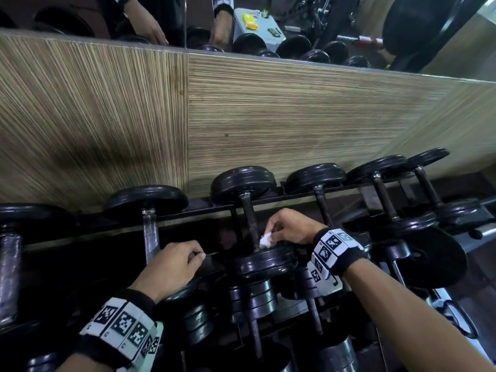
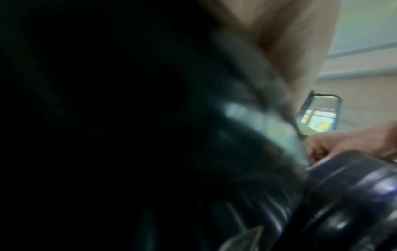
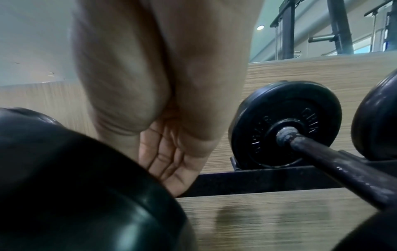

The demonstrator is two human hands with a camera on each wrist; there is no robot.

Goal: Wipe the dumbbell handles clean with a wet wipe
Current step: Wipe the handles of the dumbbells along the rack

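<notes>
Right hand [image 1: 291,228] pinching a wadded white wet wipe [image 1: 265,240] against the near end of a dark dumbbell handle [image 1: 249,220], on the top tier of the rack [image 1: 204,209] against the wood-grain wall [image 1: 268,116]. Left hand [image 1: 171,267] curled on the near plate of the neighbouring dumbbell [image 1: 146,200], fingers bent, grasp not clear. Probably heavy, rigid and stable in its cradle, so best left there; wipe soft and limp, best wrapped round the bar and slid along it.

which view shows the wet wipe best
The head view: the wet wipe shows white in the right hand against the dumbbell handle. The right wrist view shows only palm; the left wrist view is dark and blurred.
</notes>
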